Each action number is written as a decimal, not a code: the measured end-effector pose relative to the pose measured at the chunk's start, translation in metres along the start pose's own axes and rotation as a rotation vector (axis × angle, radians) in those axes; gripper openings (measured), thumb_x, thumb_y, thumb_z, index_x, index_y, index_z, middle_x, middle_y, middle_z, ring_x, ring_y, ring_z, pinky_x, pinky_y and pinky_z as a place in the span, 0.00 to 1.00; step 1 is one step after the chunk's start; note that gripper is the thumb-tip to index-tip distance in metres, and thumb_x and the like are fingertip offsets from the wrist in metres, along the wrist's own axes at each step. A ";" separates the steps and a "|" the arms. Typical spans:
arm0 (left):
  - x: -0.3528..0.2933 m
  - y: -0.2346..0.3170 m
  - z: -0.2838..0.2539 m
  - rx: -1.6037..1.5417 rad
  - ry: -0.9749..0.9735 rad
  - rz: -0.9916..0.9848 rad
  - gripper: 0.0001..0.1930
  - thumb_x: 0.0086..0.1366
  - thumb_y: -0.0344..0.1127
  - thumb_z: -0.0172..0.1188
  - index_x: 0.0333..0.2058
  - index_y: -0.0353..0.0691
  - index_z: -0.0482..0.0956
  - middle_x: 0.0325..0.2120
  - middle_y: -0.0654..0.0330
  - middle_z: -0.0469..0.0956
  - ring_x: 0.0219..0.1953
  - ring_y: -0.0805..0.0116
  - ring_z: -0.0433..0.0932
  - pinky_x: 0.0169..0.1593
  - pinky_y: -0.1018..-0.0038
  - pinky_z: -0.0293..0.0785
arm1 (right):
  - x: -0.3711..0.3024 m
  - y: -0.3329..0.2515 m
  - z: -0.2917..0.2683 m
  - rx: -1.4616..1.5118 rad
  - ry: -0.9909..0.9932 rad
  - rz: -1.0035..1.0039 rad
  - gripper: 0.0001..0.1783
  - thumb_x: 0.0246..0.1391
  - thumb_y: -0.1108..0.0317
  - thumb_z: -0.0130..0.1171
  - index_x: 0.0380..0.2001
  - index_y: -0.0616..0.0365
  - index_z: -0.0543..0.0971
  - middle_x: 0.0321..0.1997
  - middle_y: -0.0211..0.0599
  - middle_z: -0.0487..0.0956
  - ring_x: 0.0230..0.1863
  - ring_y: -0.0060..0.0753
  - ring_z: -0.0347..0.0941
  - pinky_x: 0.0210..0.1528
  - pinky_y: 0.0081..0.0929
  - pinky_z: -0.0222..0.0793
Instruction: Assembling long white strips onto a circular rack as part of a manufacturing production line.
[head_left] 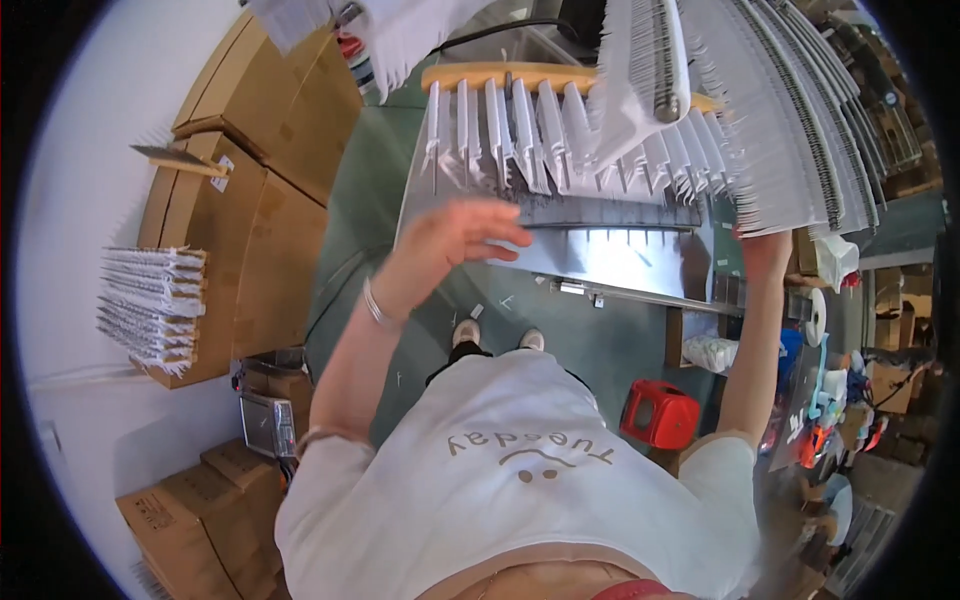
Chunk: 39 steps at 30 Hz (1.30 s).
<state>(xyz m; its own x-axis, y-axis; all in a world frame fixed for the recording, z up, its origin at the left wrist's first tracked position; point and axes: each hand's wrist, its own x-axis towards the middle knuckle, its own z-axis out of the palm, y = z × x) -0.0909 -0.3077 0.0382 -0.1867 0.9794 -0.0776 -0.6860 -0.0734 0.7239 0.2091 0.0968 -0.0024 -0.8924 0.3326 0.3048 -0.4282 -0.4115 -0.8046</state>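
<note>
My left hand (462,236) is raised over the front left of a metal worktable (610,262), its fingers stretched out and holding nothing. Just beyond it, a wooden bar (515,76) carries a row of thin metal rods with white folded fringed pieces (548,130) hanging along them. Off to the right, my right hand (766,250) reaches up to the lower edge of a bank of white fringed sheets (770,150). Those sheets hide its fingers, so I cannot tell whether it grips one. Another white fringed piece (635,85) hangs between the bar and the bank.
Large cardboard boxes (235,250) stand at the left, with a stack of white fringed strips (155,305) against them. On the floor, right of my feet, is a red plastic stool (660,414). Shelves with mixed goods (830,400) line the right side.
</note>
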 end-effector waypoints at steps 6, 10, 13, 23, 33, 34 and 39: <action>0.025 -0.050 -0.030 1.839 0.429 0.704 0.19 0.63 0.33 0.53 0.50 0.29 0.67 0.44 0.45 0.73 0.47 0.47 0.71 0.52 0.61 0.66 | -0.017 0.069 0.097 -1.790 0.270 -0.134 0.19 0.55 0.71 0.52 0.51 0.58 0.71 0.54 0.47 0.70 0.58 0.47 0.61 0.59 0.33 0.56; 0.064 -0.046 -0.034 1.908 0.474 0.040 0.19 0.67 0.42 0.45 0.43 0.30 0.72 0.39 0.37 0.73 0.46 0.41 0.69 0.50 0.55 0.64 | 0.009 0.085 0.098 -1.912 0.271 -0.050 0.23 0.47 0.68 0.58 0.49 0.61 0.70 0.52 0.51 0.69 0.55 0.56 0.61 0.59 0.43 0.55; 0.079 -0.045 0.006 1.845 0.339 0.094 0.22 0.69 0.42 0.36 0.38 0.31 0.75 0.34 0.40 0.74 0.40 0.42 0.71 0.44 0.54 0.63 | 0.020 0.091 0.066 -1.772 0.373 0.152 0.27 0.50 0.50 0.53 0.44 0.62 0.71 0.45 0.57 0.70 0.47 0.57 0.65 0.52 0.49 0.57; 0.062 -0.066 -0.063 2.127 0.276 0.780 0.20 0.68 0.36 0.44 0.51 0.25 0.68 0.54 0.44 0.67 0.52 0.50 0.68 0.58 0.66 0.61 | 0.015 0.118 0.058 -1.553 0.515 -0.319 0.09 0.49 0.65 0.57 0.34 0.52 0.79 0.41 0.33 0.75 0.52 0.40 0.64 0.55 0.42 0.55; 0.028 -0.067 -0.072 0.915 0.507 0.408 0.12 0.64 0.28 0.52 0.45 0.30 0.75 0.39 0.56 0.76 0.38 0.69 0.74 0.44 0.75 0.70 | -0.019 0.115 0.121 -1.695 0.544 -0.238 0.05 0.39 0.71 0.62 0.25 0.55 0.80 0.33 0.31 0.73 0.45 0.37 0.66 0.46 0.34 0.60; 0.021 -0.065 -0.067 0.835 0.484 0.387 0.13 0.63 0.29 0.54 0.46 0.34 0.75 0.35 0.61 0.76 0.34 0.75 0.73 0.42 0.78 0.70 | -0.028 0.117 0.122 -1.556 0.518 -0.159 0.05 0.39 0.72 0.62 0.25 0.56 0.80 0.32 0.32 0.73 0.42 0.38 0.68 0.43 0.34 0.62; -0.026 -0.053 -0.084 0.529 0.370 0.317 0.17 0.64 0.29 0.53 0.51 0.31 0.68 0.41 0.57 0.73 0.42 0.69 0.71 0.48 0.74 0.68 | -0.085 0.115 0.195 -1.186 0.487 0.003 0.09 0.38 0.77 0.65 0.28 0.61 0.79 0.33 0.36 0.76 0.36 0.32 0.74 0.38 0.25 0.70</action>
<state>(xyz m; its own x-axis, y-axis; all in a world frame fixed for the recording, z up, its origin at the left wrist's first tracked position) -0.1089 -0.3448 -0.0555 -0.6108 0.7912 0.0317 -0.1441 -0.1504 0.9781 0.2084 -0.1446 -0.0211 -0.6418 0.7109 0.2875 0.1857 0.5079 -0.8411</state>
